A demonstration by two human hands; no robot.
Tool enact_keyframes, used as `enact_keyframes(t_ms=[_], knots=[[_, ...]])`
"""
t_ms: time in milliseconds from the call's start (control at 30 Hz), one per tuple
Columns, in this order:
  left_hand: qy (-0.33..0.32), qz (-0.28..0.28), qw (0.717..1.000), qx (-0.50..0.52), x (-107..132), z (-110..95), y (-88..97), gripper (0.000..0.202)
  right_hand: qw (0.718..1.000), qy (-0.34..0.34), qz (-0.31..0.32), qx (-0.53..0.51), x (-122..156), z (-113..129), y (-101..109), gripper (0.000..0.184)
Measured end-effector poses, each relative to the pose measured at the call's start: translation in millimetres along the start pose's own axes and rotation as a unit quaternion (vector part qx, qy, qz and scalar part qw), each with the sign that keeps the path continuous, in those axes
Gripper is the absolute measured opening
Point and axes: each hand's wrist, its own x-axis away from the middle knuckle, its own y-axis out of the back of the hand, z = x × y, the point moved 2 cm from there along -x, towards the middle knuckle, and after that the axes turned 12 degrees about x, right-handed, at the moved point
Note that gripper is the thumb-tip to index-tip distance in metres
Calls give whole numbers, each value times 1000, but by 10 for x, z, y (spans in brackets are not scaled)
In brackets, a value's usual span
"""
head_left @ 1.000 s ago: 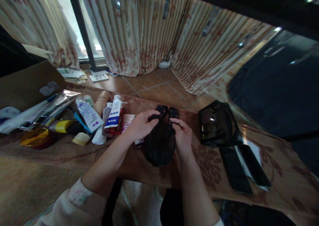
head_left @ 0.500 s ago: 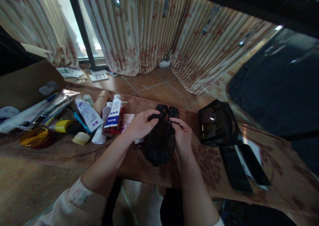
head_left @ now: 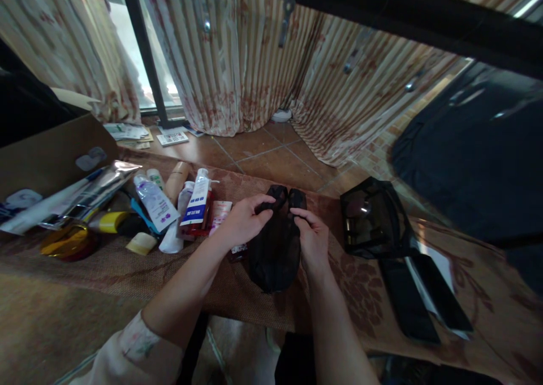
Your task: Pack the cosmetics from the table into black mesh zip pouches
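Observation:
A black mesh bag [head_left: 275, 263] lies on the brown patterned cloth in front of me. My left hand [head_left: 246, 218] pinches its upper left edge between thumb and fingers. On the opposite side, my right hand [head_left: 311, 235] grips the upper right edge the same way. The bag's top parts into two dark folds between my hands. Partly hidden under my left wrist are a small dark item [head_left: 238, 252] and a pink-and-white tube [head_left: 220, 212]. A white tube with a blue band [head_left: 197, 201] leans on a red bottle left of them.
Toiletries crowd the left, among them a purple-white tube [head_left: 156, 204], a yellow item [head_left: 106, 223] and an amber round container [head_left: 68, 242]. A cardboard box [head_left: 55, 153] stands behind. To the right are another black mesh bag [head_left: 375, 218] with items inside and two dark flat objects, one a slab [head_left: 409, 303].
The view has shifted slightly, so everything sits a little lower and further right. Both hands keep their hold on the mesh bag, which looks much the same.

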Motion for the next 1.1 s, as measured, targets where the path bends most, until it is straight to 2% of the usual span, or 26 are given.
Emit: enact_keyframes(t_ms=[167, 267, 500, 733, 833, 933, 1100], knots=[[9, 0, 1000, 15, 7, 36, -10, 35, 1000, 9, 2, 1, 15, 4, -5, 22], [10, -6, 1000, 12, 18, 32, -17, 35, 1000, 0, 10, -6, 46, 39, 0, 29], [19, -19, 1000, -3, 34, -8, -8, 34, 996, 6, 86, 4, 97, 118, 64, 47], [7, -21, 1000, -6, 68, -118, 1, 39, 998, -8, 41, 38, 17, -57, 92, 53], [-28, -13, 999, -13, 110, -210, 0, 38, 999, 6, 24, 40, 7, -93, 78, 51], [-81, 27, 996, -7, 185, -293, -7, 44, 998, 34, 10, 43, 36, -62, 59, 46], [-125, 62, 990, -4, 322, -390, 12, 58, 994, 79, 26, 66, 106, 68, 41, 40]])
